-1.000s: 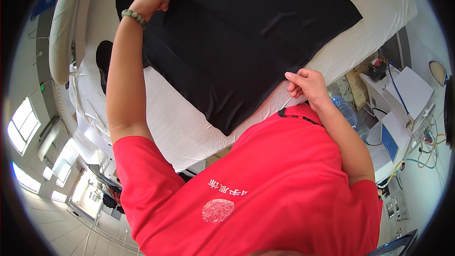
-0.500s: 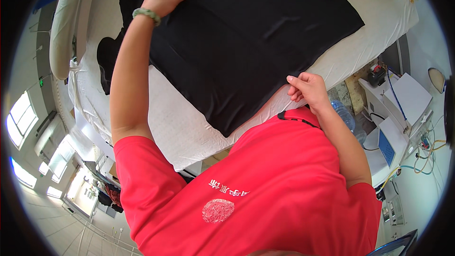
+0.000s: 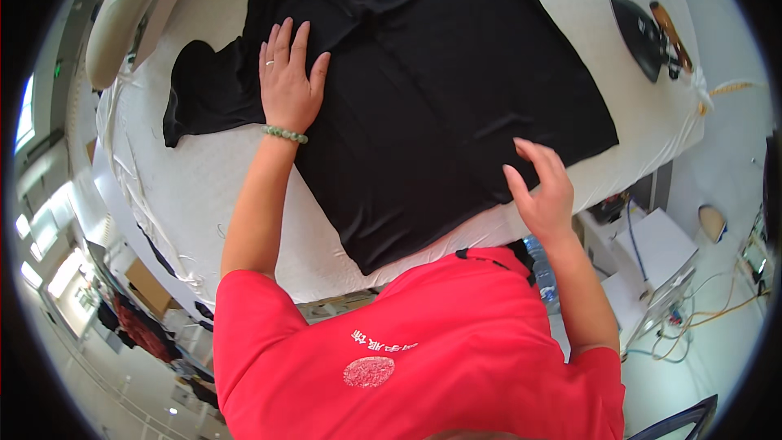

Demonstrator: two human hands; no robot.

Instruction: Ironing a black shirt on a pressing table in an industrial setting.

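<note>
A black garment [image 3: 440, 90] lies spread over a white cloth-covered ironing table [image 3: 318, 257], with a sleeve reaching out to the left. My left hand [image 3: 291, 85] rests flat on the garment's left side, fingers stretched out and pointing away from me. It wears a ring, and a green bead bracelet circles the wrist. Near the garment's lower right edge is my right hand [image 3: 542, 191], thumb and fingers apart with nothing between them. Whether its fingertips touch the cloth I cannot tell. Slight creases show in the fabric close to both hands.
An iron [image 3: 643, 39] with a brown handle sits at the table's far right. A padded pressing arm [image 3: 126, 16] stands at the far left. Below the right edge are white equipment [image 3: 664, 248], hoses and a plastic bottle [image 3: 544, 277]. Clothes [image 3: 142, 326] hang at lower left.
My left hand has let go of the pinched cloth and now lies flat, closer to me. The right hand's fingers have spread apart. The view has shifted, bringing the iron fully into sight.
</note>
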